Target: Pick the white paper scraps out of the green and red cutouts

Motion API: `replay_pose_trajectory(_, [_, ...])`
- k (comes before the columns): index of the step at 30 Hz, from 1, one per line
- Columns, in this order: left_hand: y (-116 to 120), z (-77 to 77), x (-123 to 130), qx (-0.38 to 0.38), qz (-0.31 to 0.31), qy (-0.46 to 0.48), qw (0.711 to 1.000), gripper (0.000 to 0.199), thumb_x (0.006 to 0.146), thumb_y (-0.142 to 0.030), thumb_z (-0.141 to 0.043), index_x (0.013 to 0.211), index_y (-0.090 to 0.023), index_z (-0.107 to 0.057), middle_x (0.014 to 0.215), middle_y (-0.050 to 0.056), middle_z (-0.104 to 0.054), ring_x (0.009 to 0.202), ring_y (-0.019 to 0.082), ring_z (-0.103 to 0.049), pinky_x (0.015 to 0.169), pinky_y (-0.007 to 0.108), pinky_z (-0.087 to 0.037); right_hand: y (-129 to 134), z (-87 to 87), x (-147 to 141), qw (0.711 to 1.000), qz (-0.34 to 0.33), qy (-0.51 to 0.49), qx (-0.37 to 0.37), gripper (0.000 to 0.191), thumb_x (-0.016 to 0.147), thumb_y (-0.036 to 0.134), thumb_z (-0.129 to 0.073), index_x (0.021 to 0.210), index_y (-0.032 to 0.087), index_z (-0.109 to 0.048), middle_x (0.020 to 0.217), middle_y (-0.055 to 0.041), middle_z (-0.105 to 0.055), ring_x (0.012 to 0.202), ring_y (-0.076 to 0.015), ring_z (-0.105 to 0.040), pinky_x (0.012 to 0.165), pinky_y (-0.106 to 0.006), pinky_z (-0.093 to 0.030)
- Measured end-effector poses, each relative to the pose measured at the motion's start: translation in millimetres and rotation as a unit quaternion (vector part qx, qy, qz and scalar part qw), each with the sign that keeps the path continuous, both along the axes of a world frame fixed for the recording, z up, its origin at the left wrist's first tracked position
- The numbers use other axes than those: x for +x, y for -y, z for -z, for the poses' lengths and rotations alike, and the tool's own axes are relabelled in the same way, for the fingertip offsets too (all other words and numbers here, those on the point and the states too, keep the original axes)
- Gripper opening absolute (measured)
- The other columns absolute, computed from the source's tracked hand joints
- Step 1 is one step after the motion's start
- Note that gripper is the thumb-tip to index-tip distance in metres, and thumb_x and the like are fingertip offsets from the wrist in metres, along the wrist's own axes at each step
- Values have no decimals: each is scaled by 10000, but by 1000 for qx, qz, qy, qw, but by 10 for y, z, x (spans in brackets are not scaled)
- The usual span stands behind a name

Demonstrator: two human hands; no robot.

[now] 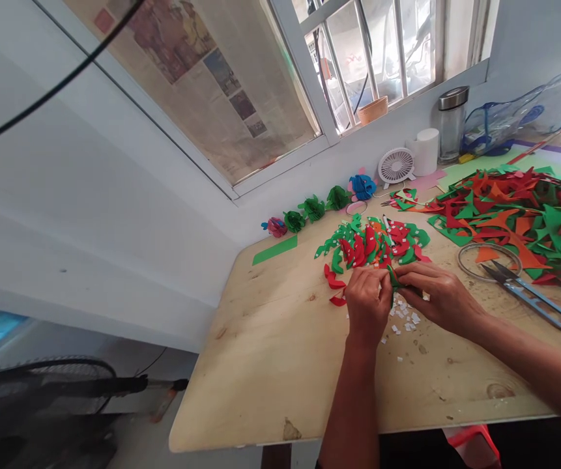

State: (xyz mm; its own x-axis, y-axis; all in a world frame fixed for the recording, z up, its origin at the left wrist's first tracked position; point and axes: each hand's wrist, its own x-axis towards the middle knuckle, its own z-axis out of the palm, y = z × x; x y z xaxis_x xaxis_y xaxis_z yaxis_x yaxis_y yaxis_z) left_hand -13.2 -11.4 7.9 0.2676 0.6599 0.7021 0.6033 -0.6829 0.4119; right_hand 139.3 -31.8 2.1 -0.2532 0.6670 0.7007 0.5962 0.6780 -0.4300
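Our forearms (352,404) extend from the lower right of the frame, left hand (369,296) and right hand (431,293) pinching a green paper piece (394,280) right of centre. Five paper blooms (337,198) mid-frame look finished; loose red and green cutouts (358,251), just above our hands, seem left to assemble.

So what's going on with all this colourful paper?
A person's left hand and right hand are pinching a small green paper piece. Loose white squares lie on the wooden table, and more dot the red and green paper cutouts just beyond. Metal snips rest beside the paper scraps, and paper flowers sit near the wall.
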Motion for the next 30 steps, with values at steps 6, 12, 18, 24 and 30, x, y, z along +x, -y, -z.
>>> replay_pose_trajectory(6, [7,-6,12,-77,-19,94,992,132,832,-183,-526,817,-176,-657,795,45,-684,799,157,-624,762,291,-486,14,-29,-14,998,0,-52,-43,151,841,173,-517,803,196,-662,908,-79,-712,812,-192,-666,719,-304,-530])
replay_pose_trajectory(12, [-14,14,-2,-206,-46,215,954,149,818,-248,-543,839,-153,-656,796,59,-678,739,156,-625,701,273,-490,17,-65,2,985,0,-106,-139,137,836,238,-537,803,195,-663,886,-66,-713,767,-182,-666,656,-281,-524])
replay_pose_trajectory(18, [-35,43,-11,-232,-38,242,941,147,802,-218,-532,854,-155,-654,809,63,-679,740,162,-621,693,273,-473,12,-93,12,969,-1,-146,-200,158,827,285,-539,790,191,-661,862,-59,-710,753,-188,-656,662,-297,-503])
replay_pose_trajectory(24, [-23,21,-21,-213,-34,198,956,178,762,-109,-498,789,-181,-658,823,50,-685,815,180,-614,784,305,-432,-8,-69,28,956,4,-151,-251,212,830,349,-529,791,192,-665,821,-44,-693,699,-178,-627,636,-298,-468])
replay_pose_trajectory(30, [-12,-6,7,-246,-32,199,948,155,791,-215,-548,672,-183,-642,773,55,-674,808,190,-605,816,328,-419,-21,-71,40,941,23,-171,-290,258,811,408,-534,798,194,-678,776,-36,-681,664,-176,-593,624,-298,-456])
